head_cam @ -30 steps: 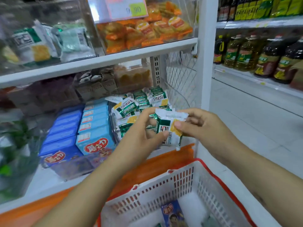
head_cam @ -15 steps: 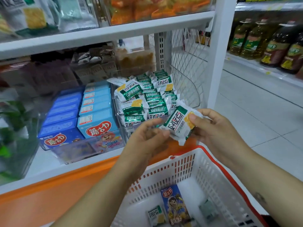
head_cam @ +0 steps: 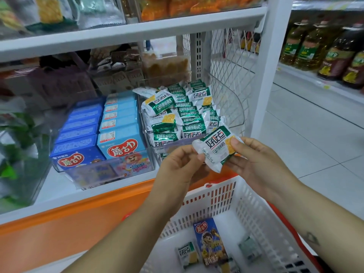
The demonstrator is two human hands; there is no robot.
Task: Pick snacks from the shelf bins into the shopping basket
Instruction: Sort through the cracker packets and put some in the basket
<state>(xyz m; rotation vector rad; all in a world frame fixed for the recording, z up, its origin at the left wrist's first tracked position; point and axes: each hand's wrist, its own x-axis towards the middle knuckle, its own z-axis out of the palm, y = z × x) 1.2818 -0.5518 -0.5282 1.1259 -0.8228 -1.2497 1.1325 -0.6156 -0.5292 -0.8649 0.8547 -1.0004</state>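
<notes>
Hanging in the air, the packet [head_cam: 215, 147] is pinched at its left edge by the left hand [head_cam: 177, 167] and at its right edge by the right hand [head_cam: 255, 161], just before the bin [head_cam: 240, 123] and about over the basket's [head_cam: 220, 187] far rim. Released here, it could be caught on that rim and lost to the floor [head_cam: 305, 134]; the slick wrapper could also be let slip from such light holds.
</notes>
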